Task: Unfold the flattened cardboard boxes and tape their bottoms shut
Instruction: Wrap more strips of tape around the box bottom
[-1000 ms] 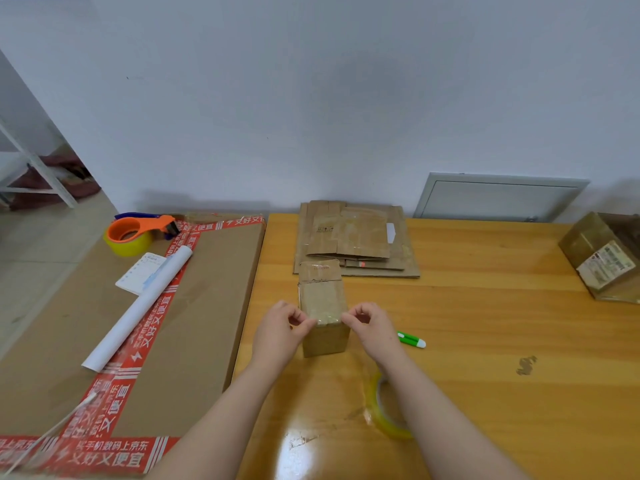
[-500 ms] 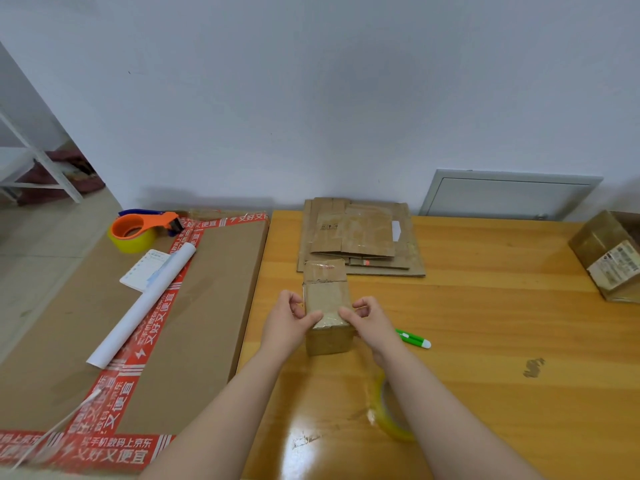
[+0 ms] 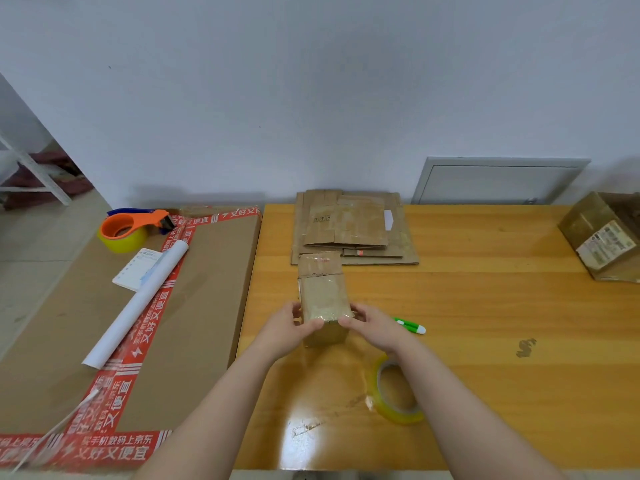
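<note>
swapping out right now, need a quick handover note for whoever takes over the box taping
Hands: left hand and right hand both grip the small box at its near top edge.
Things: the small box stands on the table, and glossy tape seems to cover its upward face. The flattened boxes lie stacked behind it. The tape roll lies under the right forearm, and a green tool lies beside the right hand.
Done: this box is unfolded and apparently taped.
Left: unfold and tape the stack.
</note>
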